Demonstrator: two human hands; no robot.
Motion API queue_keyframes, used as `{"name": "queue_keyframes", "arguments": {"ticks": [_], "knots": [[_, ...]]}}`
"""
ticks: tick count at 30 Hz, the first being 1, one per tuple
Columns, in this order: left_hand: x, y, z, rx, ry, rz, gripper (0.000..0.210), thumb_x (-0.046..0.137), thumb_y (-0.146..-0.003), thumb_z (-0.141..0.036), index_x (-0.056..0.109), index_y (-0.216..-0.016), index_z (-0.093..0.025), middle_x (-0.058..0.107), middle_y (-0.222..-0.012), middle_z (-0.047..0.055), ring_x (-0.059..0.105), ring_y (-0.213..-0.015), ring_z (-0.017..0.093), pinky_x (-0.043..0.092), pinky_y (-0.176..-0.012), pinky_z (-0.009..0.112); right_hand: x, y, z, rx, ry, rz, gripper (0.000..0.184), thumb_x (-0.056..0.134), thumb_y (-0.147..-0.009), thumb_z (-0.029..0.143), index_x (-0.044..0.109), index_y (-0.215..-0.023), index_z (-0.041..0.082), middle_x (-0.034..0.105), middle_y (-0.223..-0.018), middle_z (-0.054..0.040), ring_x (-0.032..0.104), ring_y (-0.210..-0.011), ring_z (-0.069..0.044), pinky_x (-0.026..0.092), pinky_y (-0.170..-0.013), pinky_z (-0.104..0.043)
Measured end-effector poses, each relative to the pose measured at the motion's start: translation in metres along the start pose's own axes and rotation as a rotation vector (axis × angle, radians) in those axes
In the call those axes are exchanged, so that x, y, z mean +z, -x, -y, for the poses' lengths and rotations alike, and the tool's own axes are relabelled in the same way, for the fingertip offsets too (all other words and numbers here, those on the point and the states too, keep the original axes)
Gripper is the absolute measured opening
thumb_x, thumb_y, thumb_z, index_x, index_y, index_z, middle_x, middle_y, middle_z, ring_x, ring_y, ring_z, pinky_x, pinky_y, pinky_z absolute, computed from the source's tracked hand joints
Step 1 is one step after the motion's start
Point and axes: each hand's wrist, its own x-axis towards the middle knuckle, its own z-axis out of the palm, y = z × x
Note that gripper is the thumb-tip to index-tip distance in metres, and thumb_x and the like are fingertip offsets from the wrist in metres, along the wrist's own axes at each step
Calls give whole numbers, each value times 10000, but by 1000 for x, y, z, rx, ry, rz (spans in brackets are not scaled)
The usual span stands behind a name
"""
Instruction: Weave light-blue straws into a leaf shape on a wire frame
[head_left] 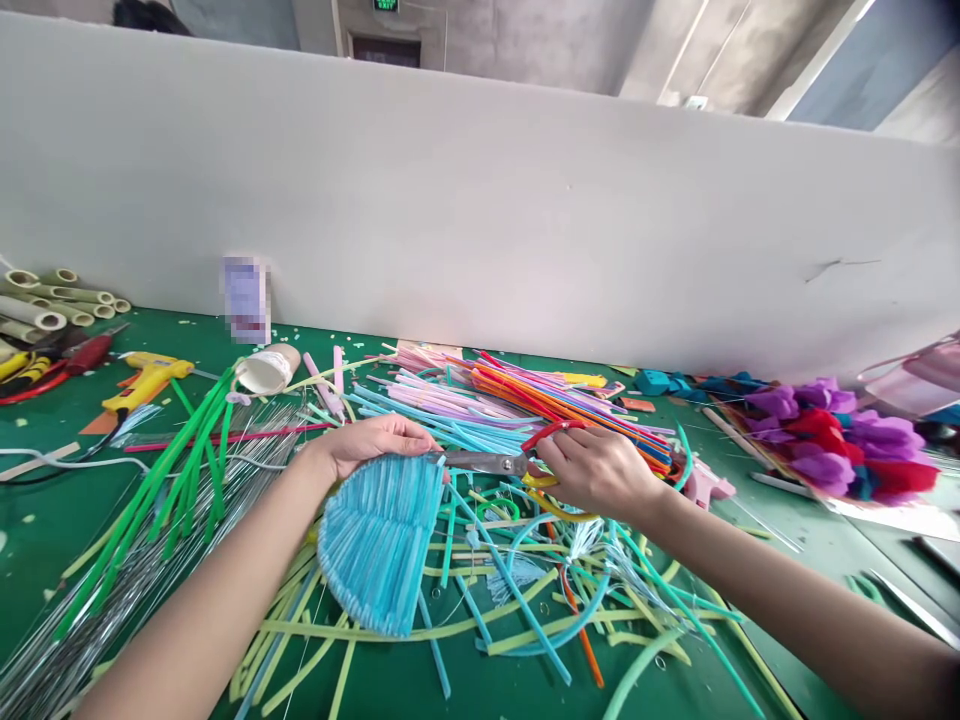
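Note:
My left hand (379,440) is closed on the upper edge of a blue fan-shaped piece (382,550) made of pipe cleaners laid side by side. My right hand (600,468) grips scissors (487,462) with red and yellow handles. Their blades point left and reach the upper right corner of the blue piece, close to my left fingertips. Whether the blades are cutting into it I cannot tell. Loose green, yellow and blue pipe cleaners (525,600) lie tangled beneath both hands.
Bundles of coloured pipe cleaners (450,400) lie behind my hands. To the left are a yellow glue gun (154,378), pliers (75,360), bamboo tubes (67,300) and thin metal wires (195,530). Purple and red flowers (840,435) sit at right. A white partition (480,210) stands behind.

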Motion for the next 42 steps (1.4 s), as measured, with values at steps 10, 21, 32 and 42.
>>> {"name": "queue_keyframes", "arguments": {"ticks": [10, 21, 32, 42], "knots": [[0, 2, 1, -48, -88, 27, 255, 737, -809, -334, 756, -976, -142, 790, -896, 113, 731, -711, 188, 546, -688, 268, 2, 5, 8, -27, -63, 94, 382, 405, -1000, 259, 574, -673, 159, 531, -495, -3, 457, -450, -125, 210, -495, -323], [-2, 4, -2, -77, -274, -17, 270, 746, -789, -375, 781, -951, -162, 778, -879, 79, 700, -731, 168, 526, -709, 254, -19, 7, 10, 392, -98, 604, 298, 483, -943, 389, 626, -870, 138, 686, -652, -84, 659, -570, -219, 242, -459, -270], [10, 4, -14, -40, -462, -60, 254, 844, -673, -298, 760, -883, -181, 745, -778, 5, 650, -720, 118, 471, -705, 199, -51, -5, 16, 690, -367, 1152, 265, 548, -932, 345, 678, -889, 118, 735, -877, -187, 723, -862, -319, 463, -613, -310], [33, 9, -28, 9, -558, -28, 266, 835, -680, -312, 721, -884, -185, 745, -723, 0, 654, -684, 131, 449, -667, 212, -38, -58, 61, 1038, -1800, 564, 391, 666, -795, 543, 695, -830, 155, 725, -824, -59, 657, -726, -174, 508, -635, -271]]}}
